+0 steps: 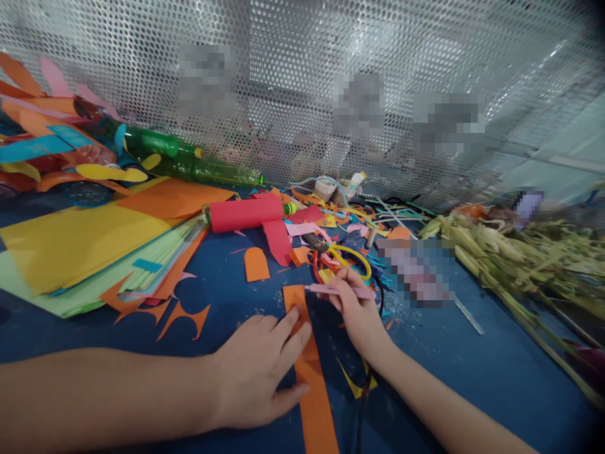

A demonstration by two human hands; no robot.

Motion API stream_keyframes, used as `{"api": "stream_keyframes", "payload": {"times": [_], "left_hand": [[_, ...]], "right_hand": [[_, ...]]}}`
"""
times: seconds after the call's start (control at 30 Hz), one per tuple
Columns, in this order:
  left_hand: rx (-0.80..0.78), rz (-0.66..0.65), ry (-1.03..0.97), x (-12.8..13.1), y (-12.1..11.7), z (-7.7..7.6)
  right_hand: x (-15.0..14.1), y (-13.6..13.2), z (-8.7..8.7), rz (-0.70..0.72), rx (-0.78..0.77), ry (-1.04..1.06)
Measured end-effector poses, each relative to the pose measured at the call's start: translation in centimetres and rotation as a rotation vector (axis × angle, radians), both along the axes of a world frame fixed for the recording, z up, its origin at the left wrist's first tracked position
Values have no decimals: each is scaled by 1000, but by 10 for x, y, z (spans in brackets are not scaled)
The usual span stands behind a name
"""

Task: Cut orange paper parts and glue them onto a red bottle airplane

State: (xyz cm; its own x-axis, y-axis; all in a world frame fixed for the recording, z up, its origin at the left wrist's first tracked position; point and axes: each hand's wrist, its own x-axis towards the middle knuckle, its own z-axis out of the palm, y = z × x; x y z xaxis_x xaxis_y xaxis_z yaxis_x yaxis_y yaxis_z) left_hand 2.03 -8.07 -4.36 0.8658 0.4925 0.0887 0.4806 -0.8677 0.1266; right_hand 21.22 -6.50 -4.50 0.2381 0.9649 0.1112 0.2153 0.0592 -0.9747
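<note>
A long orange paper strip [316, 403] lies on the blue table, running from the bottom edge up toward the middle. My left hand [265, 362] rests flat on it with fingers apart, pressing the strip down. In my right hand [355, 309] is a slim pink pen [366, 292], held in a pinch, its tip close to the strip's upper right corner. Just beyond that hand lie scissors with yellow handles [362, 260], partly hidden among paper scraps. A bottle wrapped in red paper [246, 213] lies on its side past the strip, near a small orange arch-shaped cutout [256, 265].
Stacked coloured paper sheets [66, 239] are at the left, below green plastic bottles [189, 165] and paper-decorated bottle models. Paper scraps fill the middle. Dried corn husks [501, 246] lie at the right. A perforated metal screen [293, 75] stands behind. A black cable [362, 410] passes beside the strip.
</note>
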Motion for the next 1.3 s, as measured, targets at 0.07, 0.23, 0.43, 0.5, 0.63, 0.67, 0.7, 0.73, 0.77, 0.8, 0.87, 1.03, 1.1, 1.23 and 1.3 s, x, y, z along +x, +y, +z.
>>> {"api": "stream_keyframes", "payload": {"times": [0.07, 0.23, 0.43, 0.5, 0.63, 0.67, 0.7, 0.73, 0.77, 0.8, 0.87, 1.03, 1.1, 1.23, 1.3], "left_hand": [[4, -1, -2, 0, 0, 0], [1, 2, -13, 1, 0, 3], [26, -34, 58, 2, 0, 6], [48, -38, 62, 2, -1, 5], [66, -39, 53, 2, -1, 2], [65, -41, 51, 2, -1, 1], [65, -42, 47, 2, -2, 1], [64, -43, 42, 2, -2, 0], [61, -42, 36, 2, -2, 0], [60, -40, 29, 2, -2, 0], [59, -36, 18, 1, -2, -1], [57, -38, 38, 2, -2, 0], [57, -40, 49, 2, -1, 1], [60, -36, 45, 3, -1, 2], [58, -35, 40, 3, -1, 2]], "right_hand": [[-2, 0, 1, 42, -16, 115], [-4, -3, 3, 216, 8, 70], [-7, -7, -2, 286, -12, 16], [-8, -7, -4, 279, -42, -39], [-9, -5, -3, 270, -77, -80], [-10, -5, -3, 272, -82, -85], [-10, -5, -2, 274, -86, -92], [-10, -5, -1, 278, -88, -99], [-10, -5, -1, 281, -90, -105], [-10, -6, 0, 285, -92, -106], [-10, -6, -1, 289, -100, -103], [-8, -5, -7, 288, -103, -149], [-7, -5, -9, 293, -107, -158], [-7, -5, -10, 297, -67, -184], [-7, -4, -11, 283, -43, -215]]}}
